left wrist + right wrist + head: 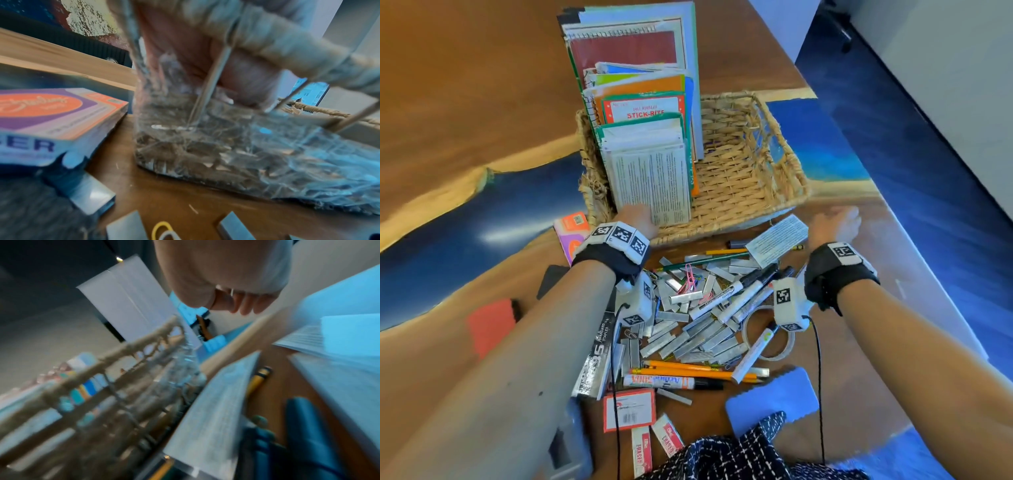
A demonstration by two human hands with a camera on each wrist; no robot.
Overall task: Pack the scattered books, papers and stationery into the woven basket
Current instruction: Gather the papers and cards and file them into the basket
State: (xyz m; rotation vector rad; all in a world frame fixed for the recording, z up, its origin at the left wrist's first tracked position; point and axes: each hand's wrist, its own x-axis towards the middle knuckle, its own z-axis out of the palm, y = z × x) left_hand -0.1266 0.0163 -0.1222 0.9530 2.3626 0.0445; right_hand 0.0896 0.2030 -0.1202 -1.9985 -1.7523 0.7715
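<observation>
The woven basket [784, 150] stands mid-table with notebooks and pads [640, 89] upright along its left side. My left hand [635, 219] reaches over the near left corner and seems to pinch the lower edge of the front printed booklet [654, 178]; through the weave [226, 154] the thumb [246, 81] looks bent. My right hand [835, 222] hovers by the basket's near right corner, fingers [244, 305] loosely curled and holding nothing. A printed card [777, 240] lies just left of it. Staple strips [688, 329], markers [739, 291] and pencils [688, 370] lie scattered in front.
An orange and purple box [571, 236] lies left of the basket. A tape roll [770, 342], blue pad [774, 401], erasers [654, 442], red-edged box [629, 409] and black staple box [595, 359] sit near me. The table edge [914, 260] runs along the right.
</observation>
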